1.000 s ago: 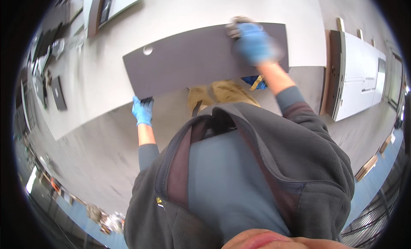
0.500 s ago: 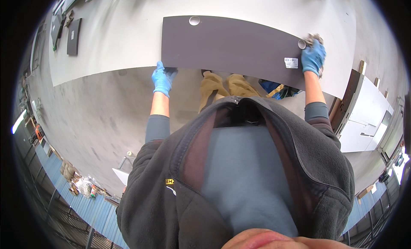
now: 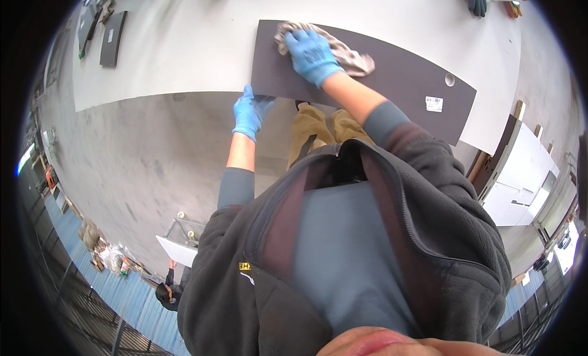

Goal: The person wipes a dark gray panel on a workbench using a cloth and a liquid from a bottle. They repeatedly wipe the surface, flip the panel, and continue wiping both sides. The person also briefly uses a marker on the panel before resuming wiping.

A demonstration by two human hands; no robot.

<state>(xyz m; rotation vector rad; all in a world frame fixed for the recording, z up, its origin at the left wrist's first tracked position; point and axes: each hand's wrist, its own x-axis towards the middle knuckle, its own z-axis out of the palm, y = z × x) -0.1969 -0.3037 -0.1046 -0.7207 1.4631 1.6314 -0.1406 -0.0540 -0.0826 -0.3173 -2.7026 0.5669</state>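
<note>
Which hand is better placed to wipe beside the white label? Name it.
Probably the right hand: it holds the cloth on the dark panel, while the left hand, without cloth, is at the near left corner, farther from the white label.

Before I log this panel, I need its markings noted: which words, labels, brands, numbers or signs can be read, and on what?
White label on the dark panel: too small to read.
Dark print on the blue glove of the right hand: too blurred.
Yellow lettering on the dark jacket: only partly visible, not transcribed here.
Pale label on the dark piece at far left: too small.
</note>
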